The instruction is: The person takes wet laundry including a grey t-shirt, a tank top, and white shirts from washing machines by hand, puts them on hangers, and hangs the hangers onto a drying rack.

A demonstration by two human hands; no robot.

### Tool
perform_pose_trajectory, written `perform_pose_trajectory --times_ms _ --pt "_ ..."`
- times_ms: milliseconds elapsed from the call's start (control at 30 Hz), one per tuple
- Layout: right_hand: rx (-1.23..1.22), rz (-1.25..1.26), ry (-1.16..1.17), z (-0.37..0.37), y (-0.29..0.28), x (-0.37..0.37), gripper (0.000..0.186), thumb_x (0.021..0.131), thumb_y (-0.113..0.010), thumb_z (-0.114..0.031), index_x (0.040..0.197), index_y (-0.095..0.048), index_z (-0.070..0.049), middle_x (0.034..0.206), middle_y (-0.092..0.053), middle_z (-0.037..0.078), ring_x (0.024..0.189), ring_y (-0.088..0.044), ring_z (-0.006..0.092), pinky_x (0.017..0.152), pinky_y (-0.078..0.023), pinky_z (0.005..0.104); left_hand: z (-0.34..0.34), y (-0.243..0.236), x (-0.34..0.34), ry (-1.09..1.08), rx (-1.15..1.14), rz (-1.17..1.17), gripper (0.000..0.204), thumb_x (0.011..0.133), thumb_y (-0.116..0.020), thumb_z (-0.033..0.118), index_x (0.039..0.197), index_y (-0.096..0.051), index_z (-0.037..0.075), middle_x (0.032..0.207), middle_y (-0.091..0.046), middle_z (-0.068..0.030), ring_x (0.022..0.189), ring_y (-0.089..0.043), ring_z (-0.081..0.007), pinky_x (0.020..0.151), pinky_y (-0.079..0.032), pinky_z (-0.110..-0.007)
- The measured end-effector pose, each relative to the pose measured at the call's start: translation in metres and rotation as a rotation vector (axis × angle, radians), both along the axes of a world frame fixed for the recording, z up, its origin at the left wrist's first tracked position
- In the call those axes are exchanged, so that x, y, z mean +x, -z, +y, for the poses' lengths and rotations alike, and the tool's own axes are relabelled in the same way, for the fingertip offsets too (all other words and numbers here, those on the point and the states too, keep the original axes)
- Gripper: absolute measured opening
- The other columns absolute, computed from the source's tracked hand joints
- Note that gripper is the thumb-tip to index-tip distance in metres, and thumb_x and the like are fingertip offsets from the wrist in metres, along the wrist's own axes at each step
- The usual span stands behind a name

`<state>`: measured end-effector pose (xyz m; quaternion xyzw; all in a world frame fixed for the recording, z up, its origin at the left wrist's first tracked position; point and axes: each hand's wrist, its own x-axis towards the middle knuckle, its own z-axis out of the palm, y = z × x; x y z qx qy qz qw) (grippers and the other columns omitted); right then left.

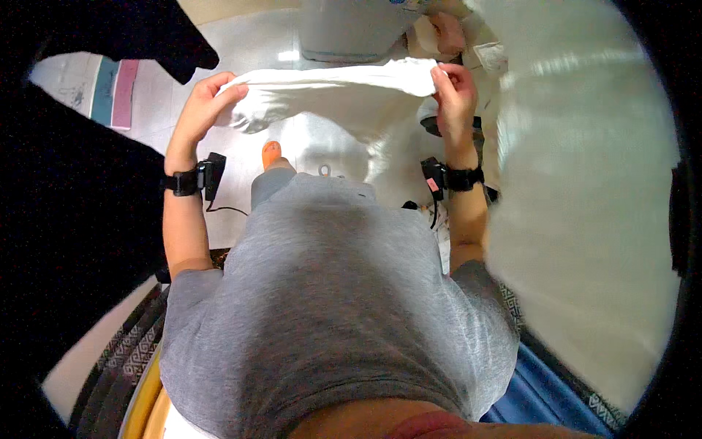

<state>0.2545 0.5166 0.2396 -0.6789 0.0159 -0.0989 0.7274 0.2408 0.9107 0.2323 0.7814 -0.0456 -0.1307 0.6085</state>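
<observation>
A white cloth (pixel 329 80) is stretched sideways between my two hands, out in front of my body above the floor. My left hand (pixel 207 106) pinches its left end, with the thumb on top and a bunched part of the fabric hanging just beside the fingers. At the other end, my right hand (pixel 455 91) grips a gathered corner between thumb and fingers. The cloth's upper edge runs nearly straight, and its lower part droops in soft folds. Whether it is a garment, I cannot tell. Black straps with small devices sit on both wrists.
A greyish plastic bin (pixel 351 33) stands beyond the cloth, with brownish-pink items (pixel 444 36) to its right. A pale, smooth surface (pixel 585 183) fills the right side. Dark black shapes (pixel 95 190) cover the left. A striped teal and pink object (pixel 113 94) is at the far left.
</observation>
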Motion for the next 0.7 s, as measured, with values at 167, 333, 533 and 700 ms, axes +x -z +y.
perform_pose_trajectory --times_ms 167,333,533,700 --pt "-0.101 -0.194 0.074 -0.014 -0.079 -0.065 0.031 0.088 -0.055 -0.023 0.11 -0.051 -0.002 0.108 -0.057 0.01 0.097 -0.055 0.0202 0.085 -0.044 0.0352 0.021 -0.073 -0.016 -0.048 -0.445 -0.233 0.036 0.084 -0.058 0.027 0.108 -0.056 0.0 0.101 -0.06 -0.0063 0.094 -0.057 -0.0143 0.083 -0.044 -0.027" --pt "0.584 -0.203 -0.233 -0.011 -0.071 -0.026 0.037 0.091 -0.048 -0.028 0.116 -0.049 -0.002 0.117 -0.053 0.011 0.106 -0.051 0.0225 0.092 -0.04 0.0382 0.033 -0.079 0.046 0.042 -1.003 -0.23 0.058 0.09 -0.042 0.049 0.123 -0.047 0.001 0.123 -0.052 -0.0108 0.112 -0.05 -0.022 0.096 -0.039 -0.035" --pt "0.426 0.739 -0.612 0.101 0.098 -0.065 0.044 0.094 -0.04 -0.033 0.124 -0.046 -0.001 0.127 -0.048 0.013 0.116 -0.047 0.0252 0.1 -0.035 0.0418 0.015 0.098 -0.054 0.398 -1.188 0.393 0.065 0.093 -0.039 0.048 0.14 -0.027 0.005 0.141 -0.034 -0.0105 0.128 -0.035 -0.0237 0.104 -0.031 -0.039" --pt "0.88 0.486 -0.964 0.081 0.103 -0.004 0.046 0.092 -0.039 -0.032 0.126 -0.044 0.0 0.129 -0.048 0.015 0.118 -0.046 0.0279 0.102 -0.034 0.0441 0.079 0.093 -0.025 0.134 -0.932 0.434 0.052 0.088 -0.053 0.031 0.127 -0.043 -0.003 0.126 -0.049 -0.0188 0.117 -0.049 -0.0284 0.099 -0.039 -0.044"
